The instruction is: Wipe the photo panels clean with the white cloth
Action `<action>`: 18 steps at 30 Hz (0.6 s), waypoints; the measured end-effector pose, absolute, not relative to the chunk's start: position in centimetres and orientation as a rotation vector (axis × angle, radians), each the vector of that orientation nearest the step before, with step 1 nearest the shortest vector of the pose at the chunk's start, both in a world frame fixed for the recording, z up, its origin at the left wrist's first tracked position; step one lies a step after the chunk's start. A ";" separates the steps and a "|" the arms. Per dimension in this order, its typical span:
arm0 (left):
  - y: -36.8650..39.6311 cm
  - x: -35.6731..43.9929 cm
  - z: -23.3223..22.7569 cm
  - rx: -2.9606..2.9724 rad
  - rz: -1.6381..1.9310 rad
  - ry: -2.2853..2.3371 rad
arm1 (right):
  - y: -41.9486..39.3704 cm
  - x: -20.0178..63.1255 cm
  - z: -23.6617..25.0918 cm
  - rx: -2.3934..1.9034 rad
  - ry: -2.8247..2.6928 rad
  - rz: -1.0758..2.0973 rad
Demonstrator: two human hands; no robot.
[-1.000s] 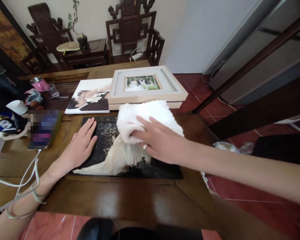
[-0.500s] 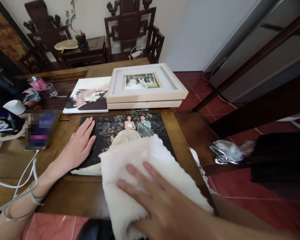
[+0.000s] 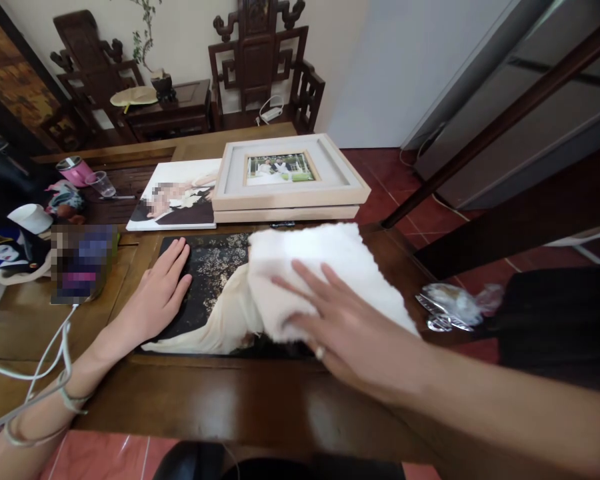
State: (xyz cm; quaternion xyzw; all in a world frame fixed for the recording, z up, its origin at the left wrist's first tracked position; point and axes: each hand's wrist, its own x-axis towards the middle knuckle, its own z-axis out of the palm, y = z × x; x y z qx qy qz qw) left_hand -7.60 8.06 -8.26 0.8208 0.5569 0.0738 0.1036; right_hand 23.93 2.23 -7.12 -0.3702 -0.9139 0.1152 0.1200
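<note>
A dark wedding photo panel point(image 3: 205, 280) lies flat on the wooden table. My left hand point(image 3: 163, 290) rests flat on its left edge, fingers stretched out. A white cloth point(image 3: 325, 250) covers the panel's right part and hides the couple's upper bodies; the pale gown still shows. My right hand point(image 3: 340, 320) presses on the cloth with spread fingers, and the cloth bunches by the thumb.
Beyond the panel, pale wooden picture frames point(image 3: 290, 193) are stacked beside a white-edged photo print point(image 3: 180, 200). At left are a blurred-out object point(image 3: 83, 263) with a white cable point(image 3: 60, 343), a white cup point(image 3: 30, 217) and a pink mug point(image 3: 75, 172). A dark chair point(image 3: 260, 60) stands behind.
My right hand has pushed the cloth up and to the right across the panel, uncovering the gown and the panel's lower edge. My left hand has stayed in place.
</note>
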 end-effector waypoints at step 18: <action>8.0 -7.8 -8.3 2.438 0.228 1.640 | 5.0 26.8 -7.1 -1.139 -2.657 0.137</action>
